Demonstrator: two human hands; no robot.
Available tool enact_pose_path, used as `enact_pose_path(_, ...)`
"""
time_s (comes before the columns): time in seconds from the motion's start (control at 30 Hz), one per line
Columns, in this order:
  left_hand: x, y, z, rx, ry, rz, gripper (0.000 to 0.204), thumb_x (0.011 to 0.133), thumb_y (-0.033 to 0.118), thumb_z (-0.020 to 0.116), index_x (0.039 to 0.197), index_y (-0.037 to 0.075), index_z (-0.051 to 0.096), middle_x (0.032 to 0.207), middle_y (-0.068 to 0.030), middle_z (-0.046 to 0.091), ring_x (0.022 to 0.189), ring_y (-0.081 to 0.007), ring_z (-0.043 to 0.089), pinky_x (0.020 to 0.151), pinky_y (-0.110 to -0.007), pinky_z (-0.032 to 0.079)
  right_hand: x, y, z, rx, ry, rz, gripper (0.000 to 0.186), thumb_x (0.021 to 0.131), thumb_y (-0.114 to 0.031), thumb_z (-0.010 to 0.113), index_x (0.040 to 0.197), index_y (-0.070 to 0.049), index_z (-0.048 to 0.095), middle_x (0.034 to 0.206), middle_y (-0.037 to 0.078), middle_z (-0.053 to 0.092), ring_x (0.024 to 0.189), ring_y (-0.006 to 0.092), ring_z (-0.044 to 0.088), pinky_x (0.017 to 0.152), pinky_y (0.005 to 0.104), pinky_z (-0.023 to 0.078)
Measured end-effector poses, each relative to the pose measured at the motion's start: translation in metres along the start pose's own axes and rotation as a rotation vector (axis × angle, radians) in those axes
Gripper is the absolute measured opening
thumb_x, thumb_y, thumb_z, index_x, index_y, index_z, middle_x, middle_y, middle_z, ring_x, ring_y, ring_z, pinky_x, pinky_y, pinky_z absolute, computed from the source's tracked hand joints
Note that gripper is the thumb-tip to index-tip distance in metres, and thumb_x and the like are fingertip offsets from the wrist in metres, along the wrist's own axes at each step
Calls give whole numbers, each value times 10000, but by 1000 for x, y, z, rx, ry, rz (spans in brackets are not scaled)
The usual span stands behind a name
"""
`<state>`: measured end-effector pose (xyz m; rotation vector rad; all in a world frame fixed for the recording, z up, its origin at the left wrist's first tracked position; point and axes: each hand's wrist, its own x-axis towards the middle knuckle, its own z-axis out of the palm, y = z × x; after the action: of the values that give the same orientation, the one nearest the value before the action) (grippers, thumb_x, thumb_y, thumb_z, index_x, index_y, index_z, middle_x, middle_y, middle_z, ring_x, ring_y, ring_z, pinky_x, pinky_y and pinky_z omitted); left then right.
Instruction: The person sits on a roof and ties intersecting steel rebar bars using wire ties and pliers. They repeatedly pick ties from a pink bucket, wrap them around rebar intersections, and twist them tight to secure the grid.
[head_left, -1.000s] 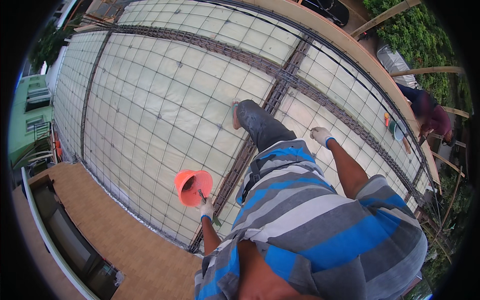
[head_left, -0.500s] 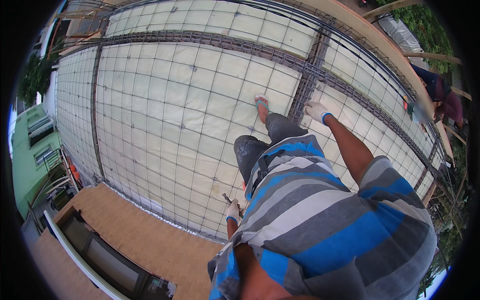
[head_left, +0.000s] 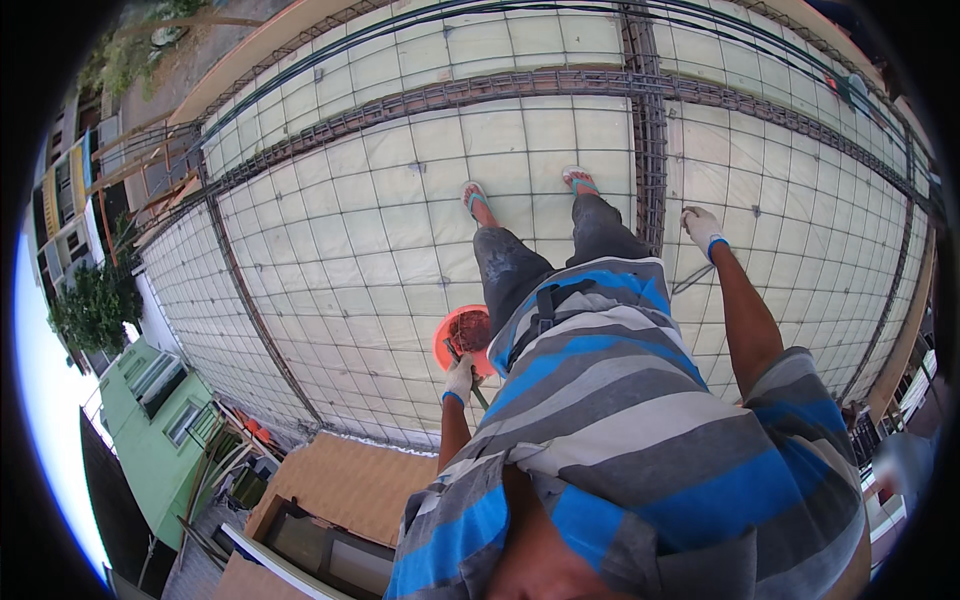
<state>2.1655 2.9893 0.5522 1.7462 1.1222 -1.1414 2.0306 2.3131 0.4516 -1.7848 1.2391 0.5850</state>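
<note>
My left hand [head_left: 459,378], in a pale glove with a blue cuff, is closed round a hand tool with a dark metal head [head_left: 453,350] and a green handle [head_left: 481,398]; its exact kind is unclear. Right by that hand is an orange bucket [head_left: 440,343] with a dark reddish-brown tangle inside. Whether the hand also grips the bucket is hidden. Out to the right, my gloved right hand [head_left: 703,228] hangs over the mesh with its fingers curled. A thin grey bent rod [head_left: 692,280] shows below its wrist; I cannot tell whether it is held.
Steel mesh [head_left: 390,240] covers pale sheeting underfoot. Rebar cages [head_left: 648,150] cross it, and dark cables [head_left: 420,40] run along the far side. A tan ledge [head_left: 350,490] borders the lower left, near a green building [head_left: 150,430]. Another person [head_left: 900,470] is at the right edge.
My view has turned, and both feet now show side by side on the mesh. The orange bucket, barely visible before, has come into view beside my left hand. My right hand appears farther right.
</note>
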Motion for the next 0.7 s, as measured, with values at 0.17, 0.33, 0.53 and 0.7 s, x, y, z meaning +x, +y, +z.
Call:
enact_pose_path(0.17,74,151,-104,255,35,176,199,998,271,654,1036,96,568,751,-26,513,520,-139,504,487,-325,480,-94,49,83,394,213,322,330,1008,-279,538,1099,-54,761,752,20,629,675,112,573,620,322,471)
enact_pose_path(0.33,114,320,-198,602,3,340,276,987,343,649,1069,87,586,779,-19,529,565,-132,531,524,-326,516,-208,40,237,555,140,526,345,1069,-228,541,1347,-91,691,821,-38,631,649,59,559,554,239,439)
enact_pose_path(0.53,114,481,-220,731,27,523,310,1016,364,636,1083,71,562,785,1,494,595,-100,485,563,-300,500,-306,-39,374,604,51,464,434,1011,-280,572,1343,-33,706,859,38,693,703,130,601,633,304,491)
enact_pose_path(0.7,107,548,-177,766,-68,619,278,1017,343,659,1079,87,570,797,6,505,595,-103,483,561,-299,482,-293,-42,408,733,92,550,465,966,-278,588,1329,-16,711,852,62,701,747,145,640,690,319,512)
